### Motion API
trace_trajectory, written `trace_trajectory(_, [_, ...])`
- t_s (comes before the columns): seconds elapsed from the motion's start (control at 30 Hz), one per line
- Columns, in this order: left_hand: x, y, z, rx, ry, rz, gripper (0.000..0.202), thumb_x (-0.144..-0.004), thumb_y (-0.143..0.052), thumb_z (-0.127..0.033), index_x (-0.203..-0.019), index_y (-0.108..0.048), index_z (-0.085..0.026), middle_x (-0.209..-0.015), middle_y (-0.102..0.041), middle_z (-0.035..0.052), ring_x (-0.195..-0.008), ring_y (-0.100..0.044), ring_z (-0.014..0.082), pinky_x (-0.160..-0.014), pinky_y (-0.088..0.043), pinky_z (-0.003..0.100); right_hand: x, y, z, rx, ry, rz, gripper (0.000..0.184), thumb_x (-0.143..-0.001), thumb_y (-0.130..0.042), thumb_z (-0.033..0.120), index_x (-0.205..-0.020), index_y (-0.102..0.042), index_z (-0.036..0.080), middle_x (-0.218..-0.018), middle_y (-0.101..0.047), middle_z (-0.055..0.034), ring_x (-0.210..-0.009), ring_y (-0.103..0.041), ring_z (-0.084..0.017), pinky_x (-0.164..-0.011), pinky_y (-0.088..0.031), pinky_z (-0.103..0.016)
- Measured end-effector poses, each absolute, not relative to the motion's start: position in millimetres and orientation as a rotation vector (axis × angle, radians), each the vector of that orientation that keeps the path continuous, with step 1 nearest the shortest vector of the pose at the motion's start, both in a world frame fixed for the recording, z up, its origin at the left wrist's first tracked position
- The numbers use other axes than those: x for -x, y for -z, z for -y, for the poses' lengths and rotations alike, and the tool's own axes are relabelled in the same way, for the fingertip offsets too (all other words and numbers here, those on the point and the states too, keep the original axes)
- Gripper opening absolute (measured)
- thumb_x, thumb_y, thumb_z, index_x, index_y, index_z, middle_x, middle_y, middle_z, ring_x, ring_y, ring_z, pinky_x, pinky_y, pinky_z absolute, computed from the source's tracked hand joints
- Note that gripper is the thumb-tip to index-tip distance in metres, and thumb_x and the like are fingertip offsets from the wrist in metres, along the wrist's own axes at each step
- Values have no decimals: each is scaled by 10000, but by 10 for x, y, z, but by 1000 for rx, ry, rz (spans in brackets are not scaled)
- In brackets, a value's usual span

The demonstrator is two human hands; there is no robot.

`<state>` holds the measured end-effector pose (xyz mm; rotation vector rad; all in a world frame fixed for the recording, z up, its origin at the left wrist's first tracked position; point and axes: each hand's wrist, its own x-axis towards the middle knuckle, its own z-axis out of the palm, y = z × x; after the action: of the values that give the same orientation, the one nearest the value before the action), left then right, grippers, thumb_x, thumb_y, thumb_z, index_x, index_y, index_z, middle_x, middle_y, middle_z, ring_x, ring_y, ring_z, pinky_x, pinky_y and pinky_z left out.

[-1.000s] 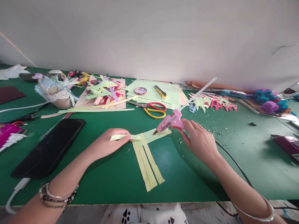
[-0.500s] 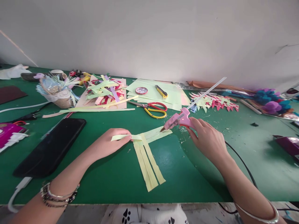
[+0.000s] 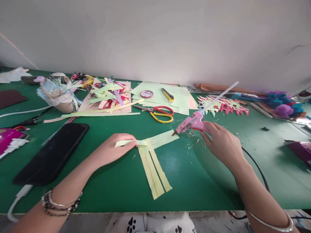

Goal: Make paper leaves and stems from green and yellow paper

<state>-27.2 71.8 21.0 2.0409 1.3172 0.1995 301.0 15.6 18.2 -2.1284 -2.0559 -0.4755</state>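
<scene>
My left hand (image 3: 114, 149) rests on the green table (image 3: 194, 174) and pinches the left end of a pale yellow-green paper strip (image 3: 128, 142). That strip crosses several yellow strips (image 3: 154, 168) that fan toward me. My right hand (image 3: 224, 145) grips a pink hot glue gun (image 3: 191, 123) with a clear glue stick jutting out of its back. The gun's nozzle sits at the right end of the crossing strips, close to the paper.
A black phone (image 3: 52, 152) lies at the left. Behind the strips are red-and-yellow scissors (image 3: 159, 114), a yellow utility knife (image 3: 167, 94), a tape roll (image 3: 146, 94), green paper sheets, a heap of coloured strips (image 3: 108, 94) and pink-green cut pieces (image 3: 222, 105). A black cord (image 3: 257, 171) trails right.
My right hand has drawn the glue gun to the right along the crossing strips, from their middle to their right end. My left hand has stayed put on the strip.
</scene>
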Motion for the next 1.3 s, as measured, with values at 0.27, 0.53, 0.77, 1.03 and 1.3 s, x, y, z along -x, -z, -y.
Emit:
trace_trajectory(0.27, [264, -242, -685, -2057, -208, -1300, 410, -837, -363, -531, -803, -623, -215, -813, -644, 5, -719, -561, 170, -610, -393, 221, -3044, -190, -155, 2183, 420, 2027, 257, -862, -397, 299, -1076, -508, 211, -887, -615, -49, -629, -518, -150, -405, -211, -209])
trace_trajectory(0.53, [259, -240, -687, -2076, -221, -1299, 416, -834, -363, -525, -788, -623, -204, -809, -647, 10, -720, -564, 176, -621, -401, 221, -3073, -208, -151, 2233, 394, 1997, 253, -866, -397, 304, -1083, -498, 222, -901, -612, -28, -634, -509, -140, -408, -214, -214])
trace_trajectory(0.77, [270, -200, -704, -2092, -242, -1269, 417, -838, -368, -525, -805, -627, -200, -819, -648, 11, -746, -575, 182, -624, -406, 221, -3087, -212, -158, 2260, 370, 1968, 246, -863, -389, 321, -1055, -508, 222, -880, -605, -31, -641, -507, -144, -416, -208, -213])
trace_trajectory(1.03, [252, -217, -691, -2159, -295, -1225, 396, -856, -360, -478, -777, -622, -191, -767, -630, 4, -666, -557, 146, -584, -389, 207, -3335, -177, -206, 2372, 367, 1857, 321, -834, -409, 405, -1074, -499, 212, -932, -603, -63, -730, -544, -189, -458, -254, -229])
trace_trajectory(1.3, [171, -189, -644, -2312, -458, -1312, 352, -864, -357, -395, -749, -610, -179, -763, -617, 8, -534, -499, 110, -487, -333, 223, -3478, -73, -282, 2559, 401, 1801, 417, -817, -425, 483, -954, -575, 119, -973, -571, -182, -983, -486, -336, -673, -405, -378])
